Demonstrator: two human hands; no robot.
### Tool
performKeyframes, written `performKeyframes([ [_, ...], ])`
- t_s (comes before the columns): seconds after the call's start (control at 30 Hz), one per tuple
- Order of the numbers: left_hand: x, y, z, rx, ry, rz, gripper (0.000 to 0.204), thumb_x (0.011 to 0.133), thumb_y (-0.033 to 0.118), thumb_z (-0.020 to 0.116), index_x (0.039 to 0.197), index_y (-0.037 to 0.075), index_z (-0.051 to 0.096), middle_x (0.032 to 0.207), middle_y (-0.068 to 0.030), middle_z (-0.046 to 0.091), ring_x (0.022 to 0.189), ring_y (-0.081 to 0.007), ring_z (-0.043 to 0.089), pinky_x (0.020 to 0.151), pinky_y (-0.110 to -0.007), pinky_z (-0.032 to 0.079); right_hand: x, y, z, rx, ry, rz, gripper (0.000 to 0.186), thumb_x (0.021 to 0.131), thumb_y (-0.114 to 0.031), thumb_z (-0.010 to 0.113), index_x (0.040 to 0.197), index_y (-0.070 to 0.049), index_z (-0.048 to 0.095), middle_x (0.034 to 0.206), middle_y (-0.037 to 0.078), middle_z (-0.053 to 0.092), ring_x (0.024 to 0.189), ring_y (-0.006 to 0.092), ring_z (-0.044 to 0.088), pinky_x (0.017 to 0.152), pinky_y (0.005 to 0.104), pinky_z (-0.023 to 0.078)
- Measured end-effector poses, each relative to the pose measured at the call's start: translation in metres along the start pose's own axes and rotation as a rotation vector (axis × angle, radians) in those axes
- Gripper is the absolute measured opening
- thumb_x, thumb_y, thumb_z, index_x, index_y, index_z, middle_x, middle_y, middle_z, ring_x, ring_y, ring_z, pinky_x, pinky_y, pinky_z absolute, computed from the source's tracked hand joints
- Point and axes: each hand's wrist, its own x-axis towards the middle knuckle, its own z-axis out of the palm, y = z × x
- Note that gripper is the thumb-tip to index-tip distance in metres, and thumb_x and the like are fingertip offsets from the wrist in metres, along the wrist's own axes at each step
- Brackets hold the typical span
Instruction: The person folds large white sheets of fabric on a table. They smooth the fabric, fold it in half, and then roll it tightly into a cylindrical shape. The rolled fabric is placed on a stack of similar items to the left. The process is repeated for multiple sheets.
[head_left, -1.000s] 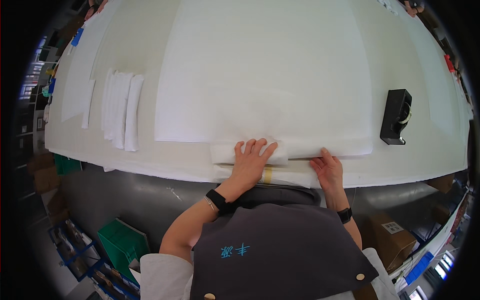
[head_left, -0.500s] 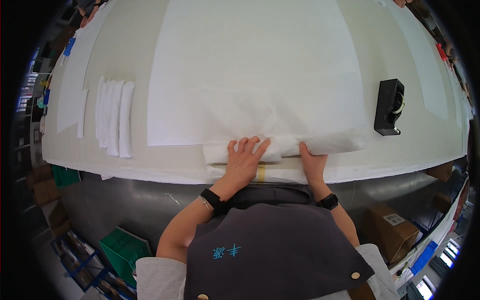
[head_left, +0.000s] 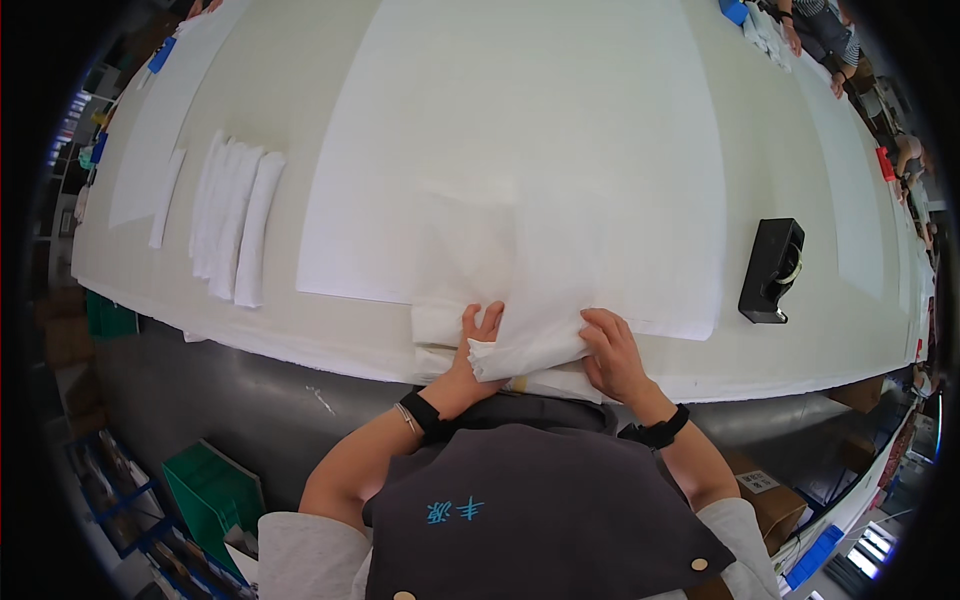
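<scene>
A thin, see-through white sheet (head_left: 555,250) lies at the near edge of the table, its near part folded into a soft white bundle (head_left: 535,357). My right hand (head_left: 615,355) grips the bundle's right end, fingers curled over it. At the left end is my left hand (head_left: 478,345), its fingertips bent against the material. The end of the bundle lies across that hand and hides its thumb. Beneath my hands, more white folded layers show, with a narrow yellowish strip (head_left: 517,384). A large white sheet (head_left: 370,200) is spread under and beyond the thin one.
Several white rolls (head_left: 240,225) lie side by side on the left, a single thin roll (head_left: 167,198) beyond them. A black tape dispenser (head_left: 772,272) stands on the right. Other people's hands (head_left: 838,85) are at the far right. Below are a green crate (head_left: 212,495) and a cardboard box (head_left: 770,510).
The sheet's right part has been folded over to the left, across my left hand. My right hand has shifted nearer and slightly left. The view has turned a little.
</scene>
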Motion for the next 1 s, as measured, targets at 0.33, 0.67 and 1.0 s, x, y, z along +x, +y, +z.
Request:
performKeyframes([
  [0.33, 0.011, -0.022, -0.071, -1.183, 0.655, -0.66, 0.047, 0.08, 0.004, 0.058, 0.127, 0.003, 0.049, 0.116, -0.008, 0.054, 0.106, -0.0193, 0.05, 0.091, -0.037, 0.043, 0.002, -0.01, -0.004, -0.209, -0.18, 0.071, 0.065, 0.071, 0.007, 0.055, 0.132, -0.018, 0.051, 0.136, 0.013, 0.045, 0.121, 0.0312, 0.046, 0.095, 0.0421, 0.04],
  [0.67, 0.031, 0.002, -0.052, 0.005, -0.311, 0.121, 0.073, 0.074, 0.017, 0.072, 0.14, 0.016, 0.04, 0.135, -0.0081, 0.046, 0.12, -0.0279, 0.043, 0.101, -0.043, 0.031, 0.073, 0.03, -0.062, 0.202, -0.022, 0.33, 0.065, 0.069, 0.015, 0.042, 0.128, -0.011, 0.051, 0.106, 0.012, 0.053, 0.088, 0.0246, 0.055, 0.075, 0.0323, 0.049],
  [1.0, 0.027, -0.008, -0.043, -0.062, -0.254, 0.155, 0.065, 0.075, 0.007, 0.064, 0.137, 0.016, 0.044, 0.138, -0.0088, 0.044, 0.121, -0.0287, 0.043, 0.1, -0.044, 0.032, 0.214, 0.1, -0.08, 0.28, -0.842, 0.557, 0.026, 0.08, -0.025, 0.065, 0.065, -0.007, 0.055, 0.059, 0.003, 0.055, 0.053, 0.0123, 0.054, 0.053, 0.0267, 0.044],
])
